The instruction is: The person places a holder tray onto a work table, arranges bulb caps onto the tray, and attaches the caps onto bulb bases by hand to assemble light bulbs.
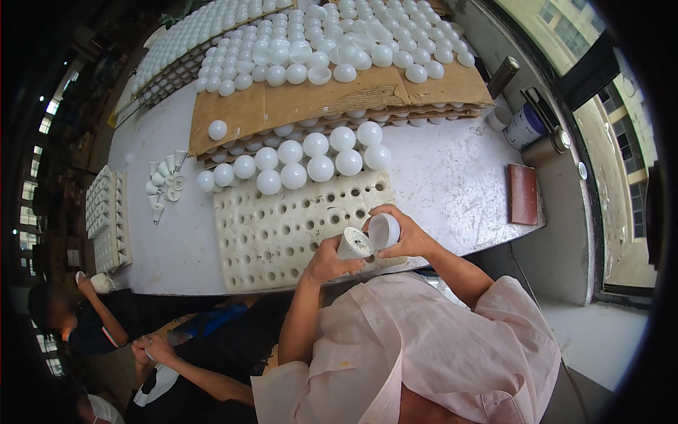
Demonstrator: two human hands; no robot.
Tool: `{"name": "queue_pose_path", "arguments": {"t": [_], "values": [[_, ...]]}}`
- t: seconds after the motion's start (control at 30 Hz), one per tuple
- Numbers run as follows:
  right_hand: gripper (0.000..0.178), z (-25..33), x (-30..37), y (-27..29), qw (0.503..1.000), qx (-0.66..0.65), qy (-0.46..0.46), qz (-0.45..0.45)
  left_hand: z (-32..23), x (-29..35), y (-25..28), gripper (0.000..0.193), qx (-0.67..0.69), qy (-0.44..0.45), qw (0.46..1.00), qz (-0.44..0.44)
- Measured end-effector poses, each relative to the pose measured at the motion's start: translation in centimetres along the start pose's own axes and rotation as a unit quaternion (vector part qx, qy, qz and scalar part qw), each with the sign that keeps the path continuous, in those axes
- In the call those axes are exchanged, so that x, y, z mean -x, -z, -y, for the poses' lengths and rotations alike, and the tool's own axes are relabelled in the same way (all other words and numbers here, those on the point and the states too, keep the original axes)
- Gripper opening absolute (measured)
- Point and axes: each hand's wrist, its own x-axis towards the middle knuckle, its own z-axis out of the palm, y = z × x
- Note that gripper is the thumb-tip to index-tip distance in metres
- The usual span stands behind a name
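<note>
Left hand [327, 261] grips a base [355, 242], right hand [413, 239] pinches a dome [384, 231], still unjoined, near the counter's [452, 194] front edge. Two rows of bulbs [320, 168] look done; most tray [277, 242] holes sit bare.

The bulb cover [383, 231] is white — the cardboard [296, 104] brown.
</note>
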Motion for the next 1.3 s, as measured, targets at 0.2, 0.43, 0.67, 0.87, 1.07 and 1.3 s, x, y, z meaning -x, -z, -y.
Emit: {"name": "queue_pose_path", "arguments": {"t": [0.2,0.43,0.67,0.87,1.07,1.3], "values": [[0.082,0.7,0.0,-0.2,0.995,0.091,0.013,0.026,0.2,0.1,0.1,0.038,-0.036,0.002,0.999,-0.011],[0.08,0.8,-0.3,-0.8,0.985,0.164,0.046,0.039,0.0,0.5,0.6,0.046,-0.093,0.032,0.995,-0.008],[0.077,2.5,-0.8,-2.4,0.964,0.252,0.03,0.083,0.7,0.8,1.5,0.052,-0.229,0.025,0.973,-0.012],[0.073,2.9,-0.6,-3.6,0.952,0.288,0.017,0.103,0.9,1.1,2.0,0.052,-0.258,0.0,0.966,0.007],[0.073,1.6,-1.2,-3.2,0.933,0.318,0.119,0.119,0.1,0.4,1.2,0.056,-0.219,0.097,0.971,0.007],[0.067,0.4,-0.7,-2.6,0.915,0.351,0.167,0.109,1.6,-0.2,0.2,0.054,-0.116,0.032,0.992,0.025]]}}
